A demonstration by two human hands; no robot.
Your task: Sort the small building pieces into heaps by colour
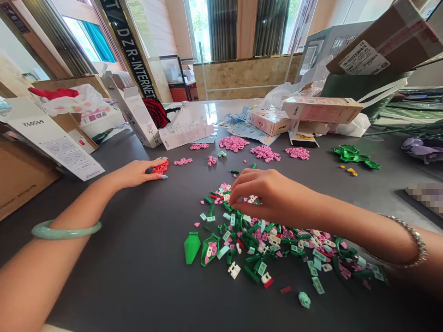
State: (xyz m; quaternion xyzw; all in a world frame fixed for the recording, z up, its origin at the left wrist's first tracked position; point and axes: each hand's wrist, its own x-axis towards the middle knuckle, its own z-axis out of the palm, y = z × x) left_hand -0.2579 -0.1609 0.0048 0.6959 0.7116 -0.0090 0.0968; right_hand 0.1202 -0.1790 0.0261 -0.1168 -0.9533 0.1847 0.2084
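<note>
My left hand (141, 173) rests on the dark table with fingers and thumb stretched out on either side of a small heap of red toy bricks (160, 167). My right hand (258, 191) reaches over a loose mixed pile of green, pink, white and pale-green bricks (256, 240). Its fingers point down and come together at the pile's far left part; whatever lies between the fingertips is hidden. Two bright green leaf-shaped pieces, one a flat leaf (192, 248), lie at the pile's near left. A pale-green knobbly piece (304, 299) sits apart near the front.
Sorted pink heaps (233, 143) line the far side of the dark table (138, 267). Green leaf pieces (353, 154) and small yellow bits (350, 170) lie at right. White boxes (187, 133), pink boxes (321, 109) and a brown carton (20, 180) stand around the edges.
</note>
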